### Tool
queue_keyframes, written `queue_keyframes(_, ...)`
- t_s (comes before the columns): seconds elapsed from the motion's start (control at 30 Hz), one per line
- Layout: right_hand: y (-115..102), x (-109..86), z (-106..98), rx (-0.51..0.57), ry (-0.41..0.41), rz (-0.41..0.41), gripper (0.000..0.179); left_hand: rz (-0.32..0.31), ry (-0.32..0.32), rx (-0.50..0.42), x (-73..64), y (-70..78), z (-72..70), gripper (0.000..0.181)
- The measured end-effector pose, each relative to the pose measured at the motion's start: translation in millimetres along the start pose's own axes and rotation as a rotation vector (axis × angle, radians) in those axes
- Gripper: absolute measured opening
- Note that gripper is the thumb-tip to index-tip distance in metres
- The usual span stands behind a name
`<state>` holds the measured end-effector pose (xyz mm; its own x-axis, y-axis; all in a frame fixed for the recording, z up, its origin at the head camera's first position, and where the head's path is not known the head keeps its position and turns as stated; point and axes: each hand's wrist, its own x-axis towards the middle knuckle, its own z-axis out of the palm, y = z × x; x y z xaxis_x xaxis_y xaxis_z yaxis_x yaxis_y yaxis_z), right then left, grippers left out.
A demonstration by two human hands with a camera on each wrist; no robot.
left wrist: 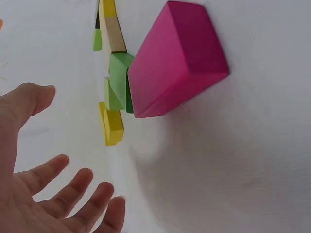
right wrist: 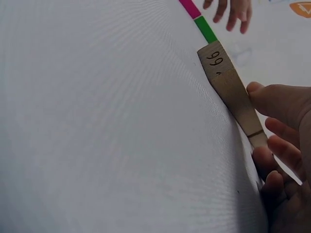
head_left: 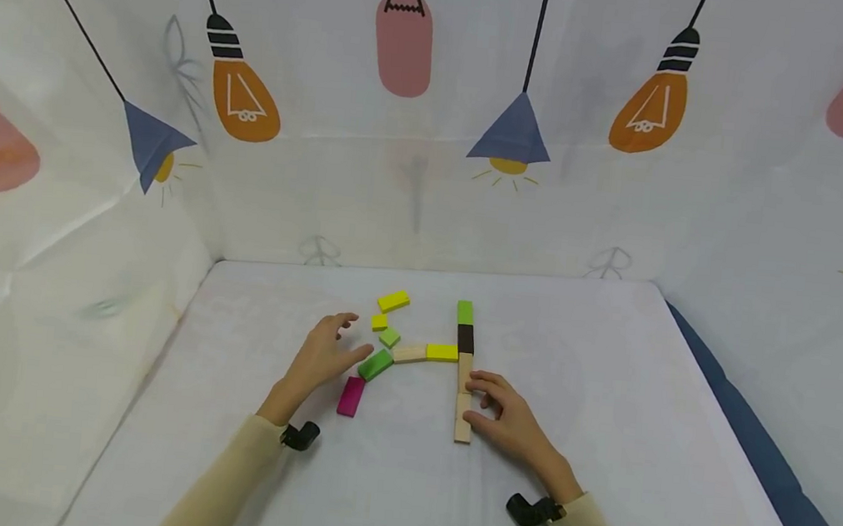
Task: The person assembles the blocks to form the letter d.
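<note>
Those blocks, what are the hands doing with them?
A person's right hand touches two plain blocks at the near end of a straight row. The left hand holds nothing, near the green block. A curve branches off the row toward the pink block.

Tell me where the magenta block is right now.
In the head view, the magenta block lies left of centre on the white tabletop, just below the green block nearest the left hand.

White tabletop (head_left: 573,335): coloured blocks (head_left: 376,365), plain wooden blocks (head_left: 462,425).
</note>
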<state>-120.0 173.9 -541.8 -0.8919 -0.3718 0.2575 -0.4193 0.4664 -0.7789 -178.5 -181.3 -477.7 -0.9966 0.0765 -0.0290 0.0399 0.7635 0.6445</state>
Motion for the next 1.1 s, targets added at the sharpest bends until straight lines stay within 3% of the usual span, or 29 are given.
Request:
queue_keyframes(0.23, 0, 3.4, 0, 0.000, -0.021, 0.022, 0.044, 0.016, 0.023, -0.099, 35.4, 2.7, 2.0, 0.070)
queue_keyframes(0.47, 1, 4.4, -2, -0.002, -0.022, 0.023, 0.044, 0.033, 0.062, -0.076, 65.7, 7.5, 10.3, 0.067)
queue_keyframes(0.7, 2, 4.8, -2, -0.001, -0.026, 0.014, 0.044, -0.006, 0.038, -0.111, 86.6, 11.0, 22.6, 0.068)
queue_keyframes(0.83, 3, 4.4, -2, 0.003, -0.029, 0.017, 0.044, -0.024, 0.008, -0.073, 96.6, 14.2, 30.0, 0.067)
queue_keyframes(1.1, 6, 3.6, 1, 0.011, -0.031, 0.009, 0.045, -0.050, -0.030, -0.081, 104.9, 18.4, 37.1, 0.062)
